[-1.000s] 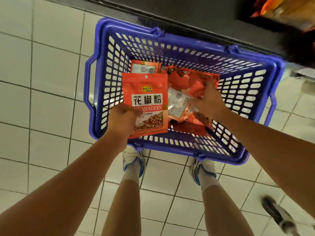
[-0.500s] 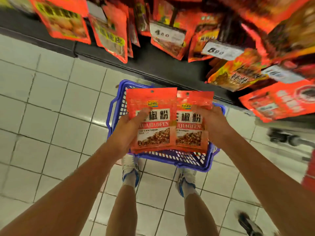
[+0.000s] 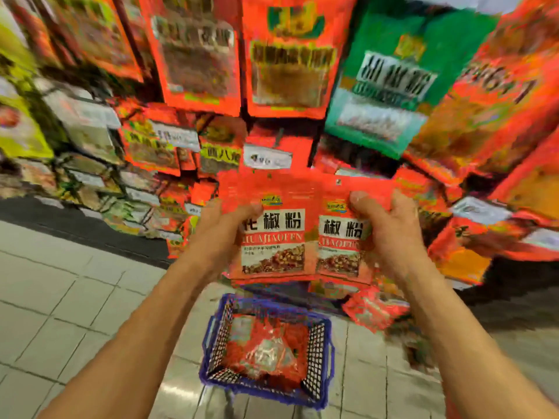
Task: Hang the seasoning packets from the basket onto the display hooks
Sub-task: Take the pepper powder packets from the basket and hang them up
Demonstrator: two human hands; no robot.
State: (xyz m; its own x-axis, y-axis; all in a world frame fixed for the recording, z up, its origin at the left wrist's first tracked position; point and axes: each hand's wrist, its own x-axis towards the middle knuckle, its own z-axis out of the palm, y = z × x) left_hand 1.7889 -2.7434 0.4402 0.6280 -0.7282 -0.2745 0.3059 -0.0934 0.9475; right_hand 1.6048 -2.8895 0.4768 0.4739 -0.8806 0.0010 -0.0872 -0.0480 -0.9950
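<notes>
Packets of seasoning, two red ones (image 3: pixel 290 231), are raised before the display, at 12 o'clock from the basket (image 3: pixel 266 394). Left hand (image 3: pixel 217 234) and right hand (image 3: pixel 390 231) each grip one with curled fingers. Next move calls for finding the hook, hidden in blur.

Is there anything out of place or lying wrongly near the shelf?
Yes. One red packet lies askew low by the display's foot, right of the blue basket, not hanging like the others. The picture is too blurred to tell more.
</notes>
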